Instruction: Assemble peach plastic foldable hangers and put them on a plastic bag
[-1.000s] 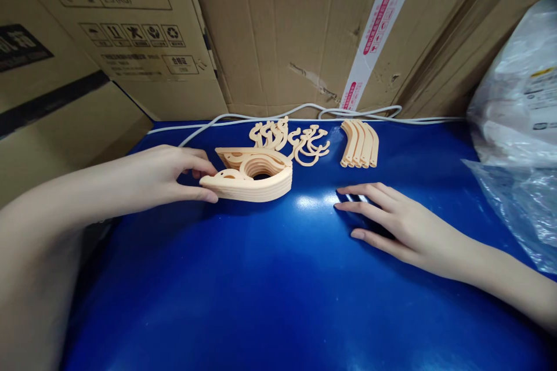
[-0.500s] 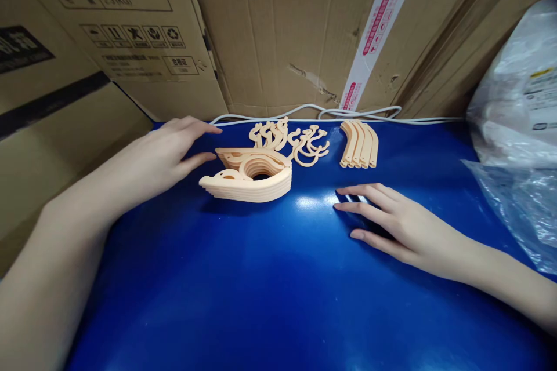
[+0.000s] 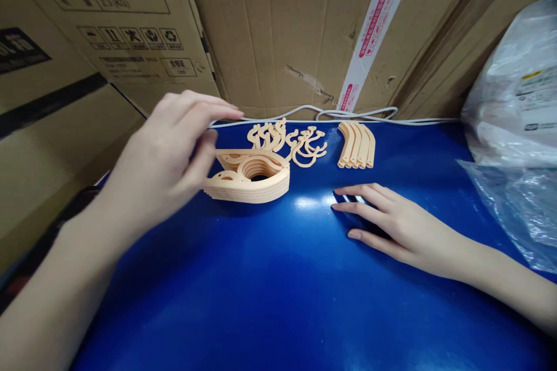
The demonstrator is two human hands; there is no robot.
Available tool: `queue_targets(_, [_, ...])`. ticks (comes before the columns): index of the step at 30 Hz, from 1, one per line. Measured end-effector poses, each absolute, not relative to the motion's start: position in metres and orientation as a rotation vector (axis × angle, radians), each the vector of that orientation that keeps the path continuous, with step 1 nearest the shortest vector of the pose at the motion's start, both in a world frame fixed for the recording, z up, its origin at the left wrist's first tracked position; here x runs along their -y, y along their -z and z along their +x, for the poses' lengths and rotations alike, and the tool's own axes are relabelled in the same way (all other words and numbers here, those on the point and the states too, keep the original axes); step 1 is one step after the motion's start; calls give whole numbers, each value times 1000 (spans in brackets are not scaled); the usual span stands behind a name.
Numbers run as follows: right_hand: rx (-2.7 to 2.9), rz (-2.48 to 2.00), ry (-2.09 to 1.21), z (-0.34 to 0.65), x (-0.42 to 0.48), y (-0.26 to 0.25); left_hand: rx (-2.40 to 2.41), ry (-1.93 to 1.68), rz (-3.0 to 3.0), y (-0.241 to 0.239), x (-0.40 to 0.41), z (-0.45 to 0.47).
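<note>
My left hand is raised above the left end of a stack of beige plastic pieces, its thumb and fingers apart with nothing between them. The thumb and palm hide a little of that end. The stacked pieces are nested, pointed at one end, with a round hole toward the middle. Two small heaps of beige hooks, a left heap and a right heap, lie just behind. Farther right is a row of curved beige arms. In front of it, my right hand rests palm down on the blue tabletop, fingers spread.
The blue tabletop ends at the back against cardboard boxes. A white cable runs along that back edge. On the right stands a clear plastic bag, its loose film spreading onto the table.
My left hand has lifted and come right and nearer, over the stack's left end. The right hand has hardly moved. The view has shifted slightly.
</note>
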State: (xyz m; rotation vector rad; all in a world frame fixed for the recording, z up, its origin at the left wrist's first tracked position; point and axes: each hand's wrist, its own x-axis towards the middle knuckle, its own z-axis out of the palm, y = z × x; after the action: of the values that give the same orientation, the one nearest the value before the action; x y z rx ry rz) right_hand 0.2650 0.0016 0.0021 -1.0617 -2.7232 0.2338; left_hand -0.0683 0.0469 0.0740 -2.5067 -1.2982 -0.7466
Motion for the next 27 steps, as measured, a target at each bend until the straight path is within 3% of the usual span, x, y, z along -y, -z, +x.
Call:
queue_targets(3, [2716,-1070,-240,265,-1,-3,1035,813,-2678,-63,-25,-37])
queue_targets(6, [2688,-1052,-239,265,-2,-2,793,601,-2868,-36,-8,-11])
queue_targets(12, [2615,-1084,-236,272,-9,-10,773,296,-3104,4,0,4])
queue_targets(17, [2316,-1413,-55,289,-39,-29,856,271,-3178,2,-5,0])
queue_targets(27, [2044,-2131,-150,303,-113,-22,848,276,-3209,-1,-6,0])
